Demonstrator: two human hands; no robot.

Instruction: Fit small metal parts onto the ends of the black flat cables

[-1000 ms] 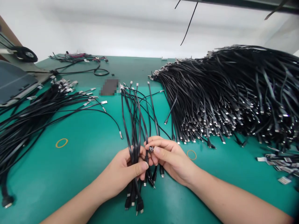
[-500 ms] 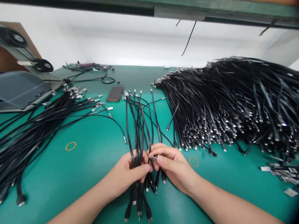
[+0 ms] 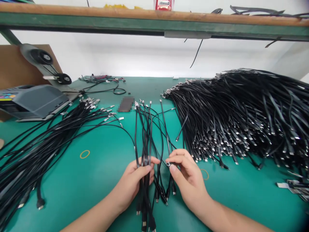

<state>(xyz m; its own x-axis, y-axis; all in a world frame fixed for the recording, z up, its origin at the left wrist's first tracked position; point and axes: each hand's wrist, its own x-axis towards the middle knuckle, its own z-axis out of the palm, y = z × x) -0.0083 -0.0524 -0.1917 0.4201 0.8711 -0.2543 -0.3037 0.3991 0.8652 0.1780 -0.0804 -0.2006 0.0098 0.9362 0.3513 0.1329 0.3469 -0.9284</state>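
Note:
My left hand (image 3: 136,177) is closed around a bundle of black cables (image 3: 146,138) at the centre of the green table, their connectors hanging toward the near edge. My right hand (image 3: 187,174) is closed just to the right, pinching a small dark piece with a shiny metal part (image 3: 169,164) between thumb and fingers; whether it is a cable end is unclear. Several loose cables (image 3: 165,129) lie between and behind my hands, some ends showing below them.
A large heap of black cables (image 3: 217,119) covers the right side. Another cable pile (image 3: 55,138) lies left, near a grey machine (image 3: 43,100). Yellow rings (image 3: 85,154) lie on the green table (image 3: 101,180). A shelf (image 3: 108,21) spans overhead.
The view has tilted up, showing more of the shelf. My right hand has moved away from my left hand, with the small shiny piece still in its fingers.

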